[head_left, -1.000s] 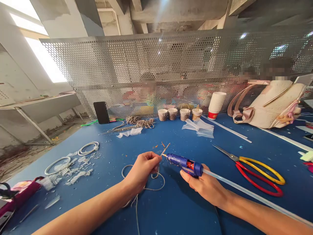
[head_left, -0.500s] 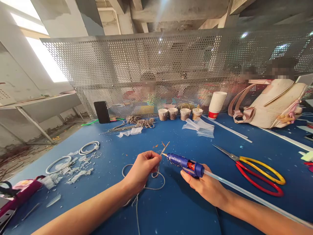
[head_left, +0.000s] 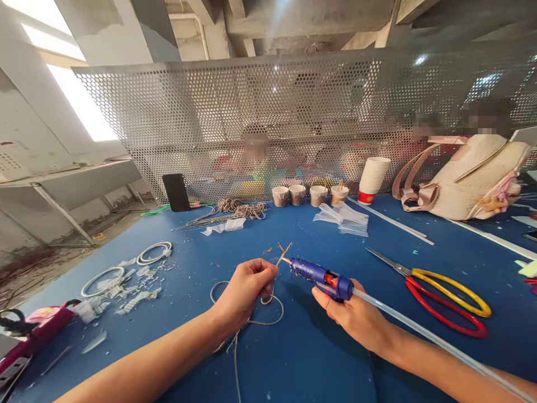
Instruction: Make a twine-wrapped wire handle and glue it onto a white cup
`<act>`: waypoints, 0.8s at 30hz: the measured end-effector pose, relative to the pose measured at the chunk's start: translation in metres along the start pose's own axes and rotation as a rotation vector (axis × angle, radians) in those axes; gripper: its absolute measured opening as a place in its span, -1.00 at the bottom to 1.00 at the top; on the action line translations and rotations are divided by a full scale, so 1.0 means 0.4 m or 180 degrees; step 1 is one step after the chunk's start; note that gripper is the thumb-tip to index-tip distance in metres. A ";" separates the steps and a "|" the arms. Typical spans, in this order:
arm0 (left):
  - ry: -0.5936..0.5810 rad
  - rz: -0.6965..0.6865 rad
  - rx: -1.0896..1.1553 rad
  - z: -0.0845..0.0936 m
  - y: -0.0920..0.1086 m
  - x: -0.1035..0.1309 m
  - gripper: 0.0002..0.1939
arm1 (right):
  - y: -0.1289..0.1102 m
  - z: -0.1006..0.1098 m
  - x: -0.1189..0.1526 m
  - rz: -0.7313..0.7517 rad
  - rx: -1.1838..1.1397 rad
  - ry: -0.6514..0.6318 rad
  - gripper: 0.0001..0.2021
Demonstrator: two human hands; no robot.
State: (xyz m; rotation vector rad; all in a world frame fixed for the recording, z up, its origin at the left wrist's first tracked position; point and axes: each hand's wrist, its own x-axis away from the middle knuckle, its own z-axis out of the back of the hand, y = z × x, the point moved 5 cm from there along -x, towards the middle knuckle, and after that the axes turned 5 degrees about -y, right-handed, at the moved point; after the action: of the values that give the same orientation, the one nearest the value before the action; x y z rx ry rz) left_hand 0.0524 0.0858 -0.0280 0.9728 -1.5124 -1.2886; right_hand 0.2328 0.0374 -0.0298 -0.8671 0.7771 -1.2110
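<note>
Cord [head_left: 285,253] is pinched by the left hand [head_left: 248,287], its tip toward one o'clock; the glue gun [head_left: 321,276] is gripped by the right hand [head_left: 356,319], its nozzle [head_left: 287,259] at the left hand's two o'clock. If the gun is tipped, fingers could be burned; scissors [head_left: 406,272] are seen at its three o'clock.

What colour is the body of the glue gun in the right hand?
Dark blue. The glue gun shows best in the head view.
</note>
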 end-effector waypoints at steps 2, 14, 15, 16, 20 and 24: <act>0.0013 0.0019 -0.0013 0.000 0.000 0.002 -0.78 | 0.004 0.001 -0.002 -0.0062 -0.0073 -0.0041 -0.68; -0.0019 0.0040 0.0175 0.001 0.000 0.000 -0.78 | 0.019 -0.002 0.001 -0.0121 0.0021 -0.0009 -0.67; -0.0024 0.0045 0.0189 0.000 0.000 0.000 -0.78 | 0.021 -0.001 0.000 -0.0139 0.0002 -0.0032 -0.65; -0.0035 0.0048 0.0200 0.000 0.000 0.001 -0.78 | 0.020 -0.001 0.000 -0.0133 -0.0018 -0.0080 -0.65; -0.0091 0.0050 0.0207 -0.003 -0.001 0.002 -0.78 | -0.003 -0.004 0.004 -0.0001 -0.0019 -0.0148 -0.71; -0.0123 0.0051 0.0150 -0.004 -0.002 0.004 -0.78 | -0.010 -0.005 0.004 0.0084 -0.0010 -0.0052 -0.74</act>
State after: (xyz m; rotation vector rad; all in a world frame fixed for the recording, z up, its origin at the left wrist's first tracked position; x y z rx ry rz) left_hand 0.0535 0.0838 -0.0286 0.9689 -1.5835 -1.2722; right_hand 0.2295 0.0350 -0.0275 -0.8658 0.7751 -1.1784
